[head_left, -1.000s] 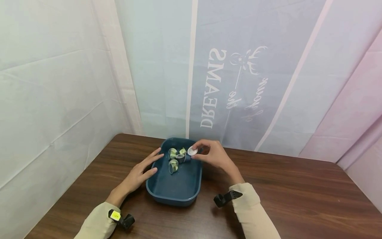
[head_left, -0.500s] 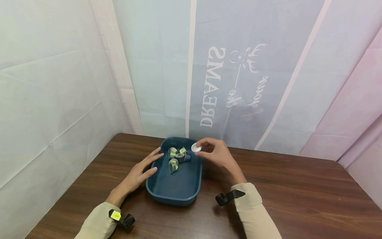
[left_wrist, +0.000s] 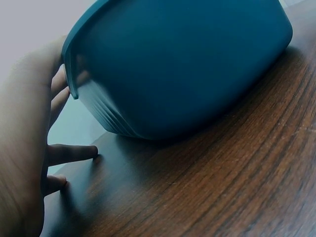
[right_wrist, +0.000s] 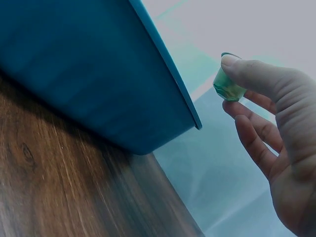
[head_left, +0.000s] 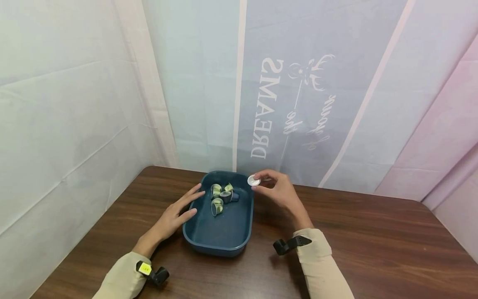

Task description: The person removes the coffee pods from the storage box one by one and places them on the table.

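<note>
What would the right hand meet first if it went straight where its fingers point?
Probably the blue tub, at its far right corner; the right hand, pinching a small cup, might instead pass above; height's unclear.

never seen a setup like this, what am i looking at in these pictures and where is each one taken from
There's no machine here, just a person's two bare hands. The wide picture comes from a camera worn on the head, looking down. The two close ones come from wrist cameras, one per arm.

On the brown wooden table sits a blue tray with several small capsules inside. The left hand rests at the tray's left rim. The right hand pinches another capsule near the far right corner: its pale round top faces the head camera, while the wrist view shows its green side.
</note>
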Demonstrator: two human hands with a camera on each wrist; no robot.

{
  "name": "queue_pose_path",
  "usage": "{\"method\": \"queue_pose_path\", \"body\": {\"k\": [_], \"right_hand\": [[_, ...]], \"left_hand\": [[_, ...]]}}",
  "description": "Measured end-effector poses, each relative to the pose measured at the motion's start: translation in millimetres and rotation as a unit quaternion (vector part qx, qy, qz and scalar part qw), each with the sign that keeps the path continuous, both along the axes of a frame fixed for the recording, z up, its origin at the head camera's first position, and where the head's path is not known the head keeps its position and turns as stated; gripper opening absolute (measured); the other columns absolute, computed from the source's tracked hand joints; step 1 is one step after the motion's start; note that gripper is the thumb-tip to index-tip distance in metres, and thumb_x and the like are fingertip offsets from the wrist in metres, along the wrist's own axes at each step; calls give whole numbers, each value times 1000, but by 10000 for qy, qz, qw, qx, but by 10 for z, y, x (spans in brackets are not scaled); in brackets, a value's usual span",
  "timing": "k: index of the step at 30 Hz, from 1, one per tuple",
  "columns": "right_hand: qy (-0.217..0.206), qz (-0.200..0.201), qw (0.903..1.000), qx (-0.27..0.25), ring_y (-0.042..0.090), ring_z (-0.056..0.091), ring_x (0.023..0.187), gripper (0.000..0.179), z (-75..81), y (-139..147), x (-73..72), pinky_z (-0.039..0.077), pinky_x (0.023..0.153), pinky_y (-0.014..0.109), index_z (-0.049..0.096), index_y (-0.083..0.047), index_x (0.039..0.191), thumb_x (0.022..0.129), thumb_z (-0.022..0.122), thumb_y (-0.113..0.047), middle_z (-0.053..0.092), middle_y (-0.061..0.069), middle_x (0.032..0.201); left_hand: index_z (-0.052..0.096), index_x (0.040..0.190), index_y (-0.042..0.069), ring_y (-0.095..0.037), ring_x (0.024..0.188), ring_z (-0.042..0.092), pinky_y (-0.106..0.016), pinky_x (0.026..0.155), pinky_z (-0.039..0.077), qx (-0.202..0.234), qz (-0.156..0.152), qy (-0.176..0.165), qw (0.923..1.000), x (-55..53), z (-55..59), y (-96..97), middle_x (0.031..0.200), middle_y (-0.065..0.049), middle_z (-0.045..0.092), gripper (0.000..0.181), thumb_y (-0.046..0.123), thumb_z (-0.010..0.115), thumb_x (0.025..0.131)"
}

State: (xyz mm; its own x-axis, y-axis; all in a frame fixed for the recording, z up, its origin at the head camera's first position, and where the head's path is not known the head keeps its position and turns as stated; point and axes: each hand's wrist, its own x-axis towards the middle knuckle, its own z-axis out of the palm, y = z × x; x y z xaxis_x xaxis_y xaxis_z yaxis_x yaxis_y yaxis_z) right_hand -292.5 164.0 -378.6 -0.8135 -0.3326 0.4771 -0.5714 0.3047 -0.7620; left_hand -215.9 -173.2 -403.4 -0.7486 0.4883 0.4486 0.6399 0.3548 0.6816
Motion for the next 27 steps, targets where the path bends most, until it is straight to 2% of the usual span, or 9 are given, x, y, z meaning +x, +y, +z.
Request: {"method": "queue_pose_path", "body": {"k": [6,10,13,17,24,27], "right_hand": [[-36,-142,9999,-30,28,65,88,24,17,50,17,53,78,43,69,-15,100,79,81,-17,68,1,103],[1,-133,9999,-85,32,65,88,24,121,59,111,52,78,47,69,-6,100,79,79,-10,68,7,104],[32,-128,9998,-118,32,64,88,24,178,70,177,52,79,45,68,0,101,80,78,-4,68,13,105],[-21,-232,9997,-106,31,64,90,25,159,112,186,52,80,43,67,3,103,81,76,-3,67,15,106],[-210,-348,9988,-276,37,64,89,27,99,190,154,52,79,47,67,2,103,80,78,-5,67,15,106],[-216,-370,9987,-279,36,65,88,27,65,214,132,52,78,43,67,3,103,79,78,-4,68,15,103]], "left_hand": [[42,142,0,-44,138,22,-66,101,23,-25,17,14,10000,-4,-9,-9,153,-24,23,47,0,50,96],[42,143,2,-43,138,23,-66,101,24,-65,43,17,10000,-11,-14,-6,153,-23,23,48,2,50,96],[42,143,3,-43,138,23,-66,101,24,-71,44,35,10000,-12,-15,-3,153,-23,23,48,2,51,96],[43,143,5,-43,138,23,-66,101,24,-70,38,39,10000,-7,-14,-1,152,-24,24,48,2,50,96],[42,142,-1,-42,139,22,-65,102,24,-29,15,7,10000,-5,-7,2,153,-23,23,47,2,50,96],[42,143,0,-42,139,22,-65,102,23,-36,22,7,10000,-11,-8,0,153,-23,23,47,2,50,96]]}}
